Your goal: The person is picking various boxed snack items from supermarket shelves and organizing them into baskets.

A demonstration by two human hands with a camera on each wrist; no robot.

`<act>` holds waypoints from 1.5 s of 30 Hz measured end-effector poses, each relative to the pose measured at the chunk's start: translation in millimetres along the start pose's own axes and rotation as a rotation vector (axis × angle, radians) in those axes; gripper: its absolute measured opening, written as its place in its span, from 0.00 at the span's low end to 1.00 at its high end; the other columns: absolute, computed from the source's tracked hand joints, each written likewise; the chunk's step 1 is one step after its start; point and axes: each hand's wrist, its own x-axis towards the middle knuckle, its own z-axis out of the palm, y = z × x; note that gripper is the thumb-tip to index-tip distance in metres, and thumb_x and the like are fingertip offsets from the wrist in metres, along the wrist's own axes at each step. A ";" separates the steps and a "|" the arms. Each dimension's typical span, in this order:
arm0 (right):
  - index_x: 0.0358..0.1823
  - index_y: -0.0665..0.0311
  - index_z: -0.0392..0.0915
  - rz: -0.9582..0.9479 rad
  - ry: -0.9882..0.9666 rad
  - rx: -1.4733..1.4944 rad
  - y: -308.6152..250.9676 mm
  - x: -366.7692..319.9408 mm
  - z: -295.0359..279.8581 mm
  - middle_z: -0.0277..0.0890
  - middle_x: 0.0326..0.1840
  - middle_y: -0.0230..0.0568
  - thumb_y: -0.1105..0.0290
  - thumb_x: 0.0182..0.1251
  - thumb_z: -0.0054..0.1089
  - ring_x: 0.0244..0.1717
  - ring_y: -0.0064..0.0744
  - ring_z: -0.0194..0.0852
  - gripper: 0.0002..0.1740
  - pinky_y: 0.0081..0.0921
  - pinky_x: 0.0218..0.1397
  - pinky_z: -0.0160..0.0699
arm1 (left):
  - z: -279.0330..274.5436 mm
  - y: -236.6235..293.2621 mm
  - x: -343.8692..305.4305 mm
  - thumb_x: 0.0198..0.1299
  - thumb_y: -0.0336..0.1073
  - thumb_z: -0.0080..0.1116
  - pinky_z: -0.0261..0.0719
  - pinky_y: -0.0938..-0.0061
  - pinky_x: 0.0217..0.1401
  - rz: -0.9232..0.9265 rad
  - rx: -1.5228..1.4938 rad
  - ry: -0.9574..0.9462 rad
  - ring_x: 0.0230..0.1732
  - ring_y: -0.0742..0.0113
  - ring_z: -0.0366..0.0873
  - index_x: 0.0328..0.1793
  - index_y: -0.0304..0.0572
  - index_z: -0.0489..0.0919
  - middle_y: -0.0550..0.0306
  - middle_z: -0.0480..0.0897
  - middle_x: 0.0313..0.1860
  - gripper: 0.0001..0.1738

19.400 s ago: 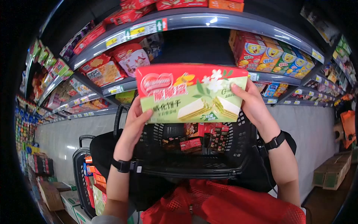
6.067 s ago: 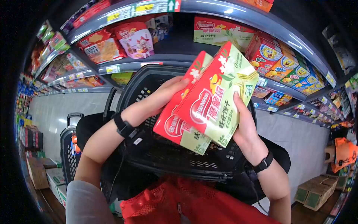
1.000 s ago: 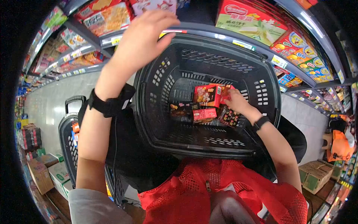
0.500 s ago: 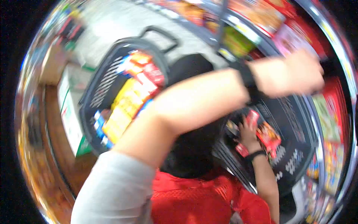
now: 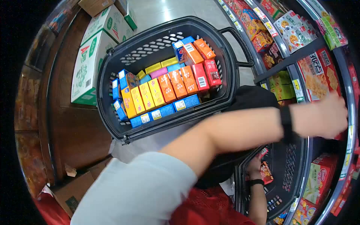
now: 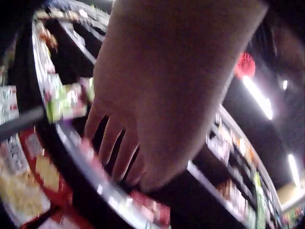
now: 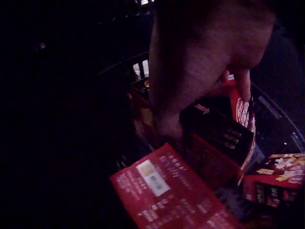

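Note:
My left hand point(image 5: 322, 116) is raised in front of the shelf edge, blurred in the head view. In the left wrist view its fingers point(image 6: 112, 138) extend loosely with nothing between them. Low inside a black shopping basket point(image 5: 279, 183), my right hand point(image 5: 255, 167) is partly hidden by the basket's side and the left arm. The right wrist view shows its thumb and fingers on either side of a black and red snack box point(image 7: 224, 133). Beside that box lie a red box with a barcode label point(image 7: 167, 186) and another red snack box point(image 7: 276, 176).
A second black basket point(image 5: 168, 28), packed with orange, yellow, blue and red boxes, stands on the left. White and green cartons point(image 5: 88, 67) are behind it. Shelves on the right hold cracker packs point(image 5: 315, 73) and green and red wafer boxes point(image 5: 318, 180).
Wafer boxes held in both hands earlier are now out of the hands. The view has turned left toward the filled basket. My left hand stays raised by the shelf; the right remains inside the basket.

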 end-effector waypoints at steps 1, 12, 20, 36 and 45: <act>0.59 0.60 0.65 -0.003 -0.115 0.075 -0.1 -9.8 -32.8 0.61 0.62 0.45 0.57 0.43 0.63 0.68 0.46 0.48 0.38 0.44 0.72 0.39 | -45.1 -11.5 -12.0 0.43 0.40 0.55 0.75 0.58 0.44 -0.131 -0.012 -0.237 0.44 0.57 0.77 0.32 0.46 0.82 0.54 0.80 0.33 0.12; 0.49 0.69 0.65 0.314 0.161 0.337 48.8 -52.9 -16.3 0.65 0.50 0.51 0.63 0.41 0.69 0.56 0.50 0.61 0.34 0.45 0.64 0.52 | -201.1 -135.2 -247.9 0.54 0.48 0.57 0.72 0.64 0.53 -0.751 0.222 -0.880 0.50 0.54 0.74 0.53 0.36 0.71 0.44 0.75 0.49 0.26; 0.53 0.71 0.62 0.398 0.183 0.401 51.2 -56.8 -14.6 0.65 0.51 0.54 0.66 0.49 0.62 0.55 0.53 0.62 0.31 0.42 0.58 0.63 | -107.3 -118.9 -296.0 0.35 0.63 0.64 0.70 0.50 0.50 -0.827 0.507 -0.694 0.55 0.39 0.65 0.67 0.35 0.54 0.33 0.67 0.48 0.57; 0.49 0.71 0.67 0.360 0.335 0.741 103.4 -98.6 56.3 0.69 0.45 0.55 0.71 0.49 0.63 0.49 0.51 0.67 0.25 0.36 0.54 0.66 | -305.4 -117.1 -300.3 0.44 0.38 0.64 0.54 0.64 0.69 -1.004 -1.376 -0.008 0.63 0.59 0.64 0.65 0.32 0.59 0.48 0.67 0.63 0.42; 0.54 0.73 0.64 0.432 0.413 1.014 106.4 -111.4 17.9 0.68 0.52 0.53 0.70 0.57 0.58 0.44 0.38 0.73 0.24 0.27 0.47 0.71 | -268.4 -52.2 -221.2 0.52 0.55 0.55 0.59 0.60 0.67 -0.836 -1.494 0.146 0.65 0.53 0.62 0.68 0.36 0.56 0.43 0.61 0.66 0.44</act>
